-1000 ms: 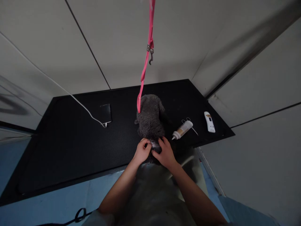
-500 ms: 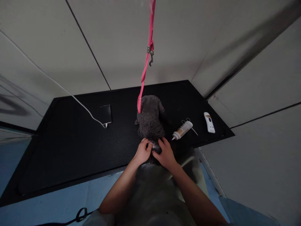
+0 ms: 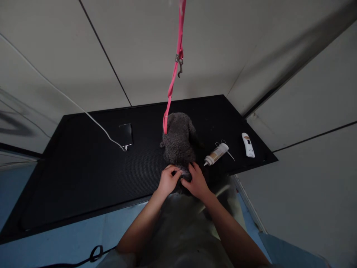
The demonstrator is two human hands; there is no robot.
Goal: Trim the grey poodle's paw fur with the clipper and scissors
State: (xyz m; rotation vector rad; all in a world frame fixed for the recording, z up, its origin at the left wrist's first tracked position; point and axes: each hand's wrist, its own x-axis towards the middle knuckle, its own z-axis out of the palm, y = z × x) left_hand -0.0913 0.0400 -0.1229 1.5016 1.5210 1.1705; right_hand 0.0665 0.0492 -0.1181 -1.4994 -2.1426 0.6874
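A small dark grey curly dog [image 3: 178,139] stands on the black table [image 3: 83,175], facing away from me, tied by a pink leash [image 3: 174,74] that hangs from above. My left hand [image 3: 167,180] and my right hand [image 3: 196,182] are both closed on the dog's rear end, fingers pinched into the fur. A small pale patch shows between the two hands; I cannot make out what it is.
A white bottle with a nozzle [image 3: 216,154] lies on the table right of the dog, with small scissors [image 3: 223,143] behind it. A white clipper [image 3: 248,145] lies near the right corner. A dark phone [image 3: 126,134] on a white cable [image 3: 95,121] lies to the left.
My hands have shifted only slightly on the dog's rear. The dog stays in place.
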